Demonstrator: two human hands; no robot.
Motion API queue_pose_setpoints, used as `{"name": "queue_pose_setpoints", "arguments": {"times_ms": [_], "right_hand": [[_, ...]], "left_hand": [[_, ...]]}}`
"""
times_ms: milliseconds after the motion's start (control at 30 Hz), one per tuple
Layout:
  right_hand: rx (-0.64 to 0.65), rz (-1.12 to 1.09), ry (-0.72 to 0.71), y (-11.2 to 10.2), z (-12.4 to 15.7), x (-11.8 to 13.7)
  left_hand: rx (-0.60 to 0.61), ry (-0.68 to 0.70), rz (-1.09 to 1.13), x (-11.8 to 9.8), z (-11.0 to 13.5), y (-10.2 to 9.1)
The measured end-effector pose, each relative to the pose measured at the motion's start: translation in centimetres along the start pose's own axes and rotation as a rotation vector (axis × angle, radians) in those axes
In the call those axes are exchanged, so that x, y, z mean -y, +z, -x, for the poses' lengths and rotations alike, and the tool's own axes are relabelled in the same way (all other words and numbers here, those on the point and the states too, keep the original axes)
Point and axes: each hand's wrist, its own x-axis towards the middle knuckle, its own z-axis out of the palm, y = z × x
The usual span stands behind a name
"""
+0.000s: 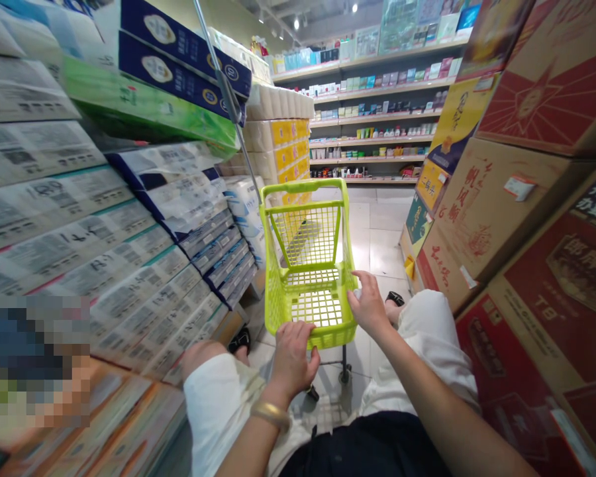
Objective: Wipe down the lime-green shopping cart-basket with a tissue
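A lime-green plastic shopping cart stands on the floor between my knees, its mesh basket holding nothing that I can see. My left hand, with a gold bangle on the wrist, is curled over the near rim of the basket. At the right side wall is my right hand, thumb and fingers apart and bent beside the rim. Whether it touches the wall is hard to tell. A thin metal pole rises from the cart's far left corner.
Stacked tissue packs line the left side, with blue boxes above. Cardboard cartons are piled close on the right. Tiled floor leads to shelves of small goods at the back. A blurred patch covers the lower left.
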Motion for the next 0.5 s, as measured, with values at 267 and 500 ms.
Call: {"name": "queue_pose_setpoints", "arguments": {"times_ms": [267,500], "right_hand": [[0.046,-0.011,-0.001,-0.8,4.6,1.4],[-0.042,0.013,0.049,-0.1,0.4,1.4]], "left_hand": [[-0.004,0.003,0.015,0.3,0.1,0.1],[-0.016,0.029,0.020,0.4,0.2,-0.1]]}}
